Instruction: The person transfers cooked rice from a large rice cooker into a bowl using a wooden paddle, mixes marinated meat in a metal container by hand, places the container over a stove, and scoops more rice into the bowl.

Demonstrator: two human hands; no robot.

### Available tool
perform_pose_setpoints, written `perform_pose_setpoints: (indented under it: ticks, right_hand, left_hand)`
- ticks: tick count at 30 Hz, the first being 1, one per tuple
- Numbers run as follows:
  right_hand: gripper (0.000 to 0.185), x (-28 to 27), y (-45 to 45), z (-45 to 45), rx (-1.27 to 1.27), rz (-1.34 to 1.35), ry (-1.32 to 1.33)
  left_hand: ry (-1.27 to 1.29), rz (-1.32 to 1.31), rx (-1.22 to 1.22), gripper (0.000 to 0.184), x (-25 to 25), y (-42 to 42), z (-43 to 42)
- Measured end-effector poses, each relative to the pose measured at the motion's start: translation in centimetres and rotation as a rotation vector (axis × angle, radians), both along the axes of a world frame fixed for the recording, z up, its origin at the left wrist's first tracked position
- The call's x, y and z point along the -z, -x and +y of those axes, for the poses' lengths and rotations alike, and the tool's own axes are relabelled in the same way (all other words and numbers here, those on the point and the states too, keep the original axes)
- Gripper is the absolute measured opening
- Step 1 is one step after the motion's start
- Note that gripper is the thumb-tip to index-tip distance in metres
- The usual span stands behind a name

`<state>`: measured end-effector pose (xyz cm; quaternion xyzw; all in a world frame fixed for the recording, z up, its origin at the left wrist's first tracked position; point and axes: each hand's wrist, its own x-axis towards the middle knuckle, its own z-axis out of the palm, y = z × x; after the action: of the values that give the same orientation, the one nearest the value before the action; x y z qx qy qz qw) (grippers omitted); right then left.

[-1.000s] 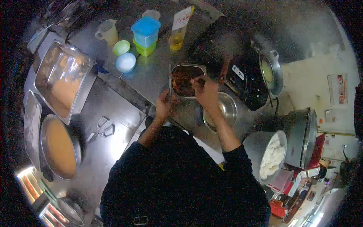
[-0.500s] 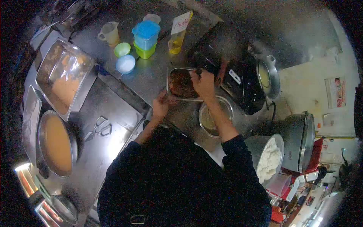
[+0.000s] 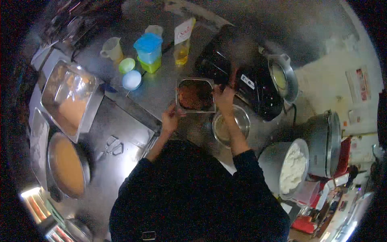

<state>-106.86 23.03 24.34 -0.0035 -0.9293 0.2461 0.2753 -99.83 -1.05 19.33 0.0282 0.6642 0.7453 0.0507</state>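
A small rectangular metal tray (image 3: pixel 195 109) stands in front of me with a dark reddish-brown food (image 3: pixel 195 94) in it. At its near left corner, my left hand (image 3: pixel 171 117) is closed on the edge. My right hand (image 3: pixel 224 98) grips the right-hand rim, its fingertips partly hidden. Just below the right wrist lies a round metal bowl (image 3: pixel 219 128), partly covered by my forearm. A black appliance with a white label (image 3: pixel 248 82) is right of the tray, and steam blurs its far side.
Behind the tray stand an oil bottle (image 3: pixel 182 52), stacked blue and green tubs (image 3: pixel 148 50), small bowls (image 3: pixel 131 80) and a jug (image 3: pixel 113 49). Scissors (image 3: pixel 114 146), a deep steel pan (image 3: pixel 86 115) and a basin of orange-tan mixture (image 3: pixel 68 165) lie left. A pot of white food (image 3: pixel 293 167) is right.
My right hand has moved from over the tray's right part to its outer rim, uncovering more of the food. My left hand stays at the near left corner. The view has shifted slightly.
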Motion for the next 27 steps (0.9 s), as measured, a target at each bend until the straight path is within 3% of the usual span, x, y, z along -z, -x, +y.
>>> perform_pose_setpoints:
  ticks: [1,3,5,6,7,9,12,18,21,24,27]
  right_hand:
    - [0.027,0.3,0.1,0.5,0.026,-0.054,0.067]
    - [0.030,-4.4,-0.4,-0.3,0.100,-0.299,0.415]
    - [0.032,1.7,2.2,2.2,0.139,-0.225,0.410]
    - [0.032,2.0,2.0,2.2,0.155,-0.231,0.363]
    - [0.032,2.1,1.7,2.3,0.171,-0.236,0.317]
    - [0.031,-4.0,-1.5,-1.4,0.174,-0.337,0.141]
    - [0.028,-3.3,-3.5,-2.5,0.160,0.037,-0.248]
    - [0.023,-5.6,-5.1,-1.2,0.038,-0.192,0.256]
    - [0.024,-5.0,-5.7,-2.8,-0.040,-0.023,0.399]
    - [0.026,-7.0,-5.9,-3.9,-0.102,-0.138,0.483]
    - [0.029,-6.8,-5.1,-4.1,-0.196,-0.115,0.501]
  left_hand:
    - [-0.005,-0.024,-0.021,0.035,0.1,-0.2,0.2]
    - [-0.011,-0.064,-0.062,0.034,-3.1,-0.6,0.4]
    - [0.105,-0.067,-0.056,0.034,-3.2,-0.3,0.3]
    - [0.164,-0.067,-0.053,0.034,-3.0,-0.3,0.3]
    - [-0.008,-0.070,-0.068,0.032,-2.0,-0.1,0.5]
    - [-0.348,-0.086,-0.109,0.029,0.6,0.3,0.5]
    - [-0.325,-0.246,-0.180,0.023,-0.9,0.3,-0.1]
    - [-0.276,-0.150,-0.043,0.022,-2.0,0.2,-1.0]
    - [-0.172,-0.197,-0.011,0.017,-1.8,0.2,-1.0]
    - [-0.225,-0.250,0.000,0.011,-3.9,-1.4,-0.8]
    - [-0.239,-0.262,0.056,0.005,-2.0,-1.5,-0.8]
